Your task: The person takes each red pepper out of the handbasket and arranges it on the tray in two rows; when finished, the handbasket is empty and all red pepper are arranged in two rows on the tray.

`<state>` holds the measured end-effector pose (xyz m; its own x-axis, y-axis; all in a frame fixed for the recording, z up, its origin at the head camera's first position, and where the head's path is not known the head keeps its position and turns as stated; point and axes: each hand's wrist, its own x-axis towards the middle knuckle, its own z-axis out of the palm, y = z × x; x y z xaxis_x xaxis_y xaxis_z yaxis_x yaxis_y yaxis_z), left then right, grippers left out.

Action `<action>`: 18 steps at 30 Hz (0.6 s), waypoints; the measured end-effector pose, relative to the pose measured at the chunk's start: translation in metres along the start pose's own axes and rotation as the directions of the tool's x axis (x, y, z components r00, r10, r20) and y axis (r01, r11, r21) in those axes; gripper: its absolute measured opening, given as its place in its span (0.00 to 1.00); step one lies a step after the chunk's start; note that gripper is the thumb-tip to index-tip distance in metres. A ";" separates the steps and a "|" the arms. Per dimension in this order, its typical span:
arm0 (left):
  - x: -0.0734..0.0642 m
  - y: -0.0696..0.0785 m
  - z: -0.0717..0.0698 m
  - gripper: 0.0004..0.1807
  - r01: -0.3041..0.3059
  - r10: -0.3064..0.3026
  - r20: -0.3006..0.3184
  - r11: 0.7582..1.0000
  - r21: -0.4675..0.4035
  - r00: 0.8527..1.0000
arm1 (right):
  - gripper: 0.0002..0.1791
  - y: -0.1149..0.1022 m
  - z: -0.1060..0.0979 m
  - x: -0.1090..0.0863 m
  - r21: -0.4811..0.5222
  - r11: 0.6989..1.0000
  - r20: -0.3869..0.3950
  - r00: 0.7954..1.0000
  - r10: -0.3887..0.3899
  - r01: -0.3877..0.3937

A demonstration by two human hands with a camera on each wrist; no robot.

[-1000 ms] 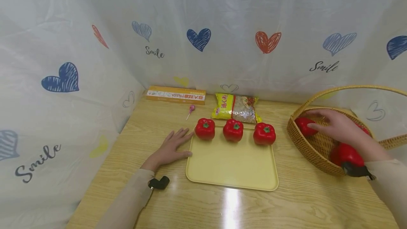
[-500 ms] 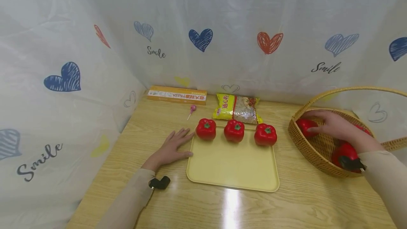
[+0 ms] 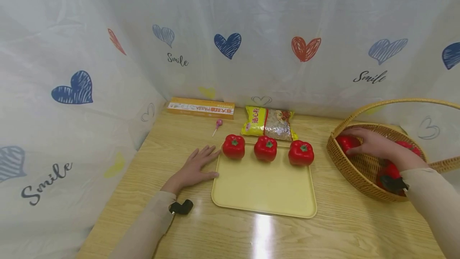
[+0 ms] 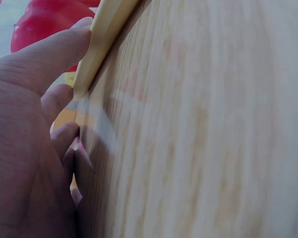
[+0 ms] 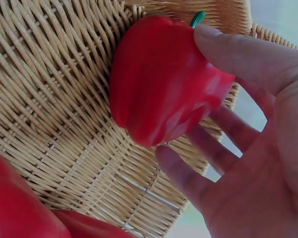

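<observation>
In the head view my right hand (image 3: 373, 143) is inside the wicker basket (image 3: 353, 175) at the right, at a red bell pepper (image 3: 347, 143). The right wrist view has the thumb near this pepper's (image 5: 159, 84) green stem, with the other fingers curled round its far side and underside. More red peppers (image 5: 20, 203) lie in the basket, partly hidden by my forearm. My left hand (image 3: 194, 169) rests spread on the table, thumb and fingertips at the left edge of the yellow tray (image 3: 264, 191). Along the tray's back edge sit three red bell peppers (image 3: 265, 148).
Behind the tray lies a yellow pasta bag (image 3: 269, 123). A pink lollipop (image 3: 219, 123) and an orange pasta box (image 3: 200, 108) are at the back left. The basket's tall handle (image 3: 406, 100) arches over its opening. A white curtain (image 3: 266, 71) with printed hearts borders the table.
My right hand has reached lower onto the pepper at the basket's left side, and its fingers have closed round it. The left hand has stayed at the tray's edge.
</observation>
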<state>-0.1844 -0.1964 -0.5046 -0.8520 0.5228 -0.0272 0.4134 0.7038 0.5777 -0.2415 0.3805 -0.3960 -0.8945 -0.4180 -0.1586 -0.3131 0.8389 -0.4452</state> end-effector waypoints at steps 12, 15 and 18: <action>-0.001 0.002 -0.001 0.44 0.001 -0.001 -0.003 1.000 0.001 1.000 | 0.34 0.003 -0.003 -0.003 0.045 0.998 0.026 0.999 0.043 -0.045; -0.002 0.003 -0.001 0.44 0.000 0.000 -0.003 1.000 0.000 1.000 | 0.35 0.003 -0.004 -0.004 0.044 0.997 0.026 0.998 0.056 -0.057; -0.002 0.004 -0.002 0.44 -0.002 0.002 -0.004 1.000 -0.004 1.000 | 0.36 0.006 -0.003 -0.004 0.052 0.996 0.019 0.998 0.065 -0.066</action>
<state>-0.1816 -0.1955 -0.5007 -0.8526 0.5221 -0.0225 0.4139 0.7008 0.5810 -0.2409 0.3886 -0.3952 -0.9070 -0.3686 -0.2038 -0.2358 0.8453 -0.4794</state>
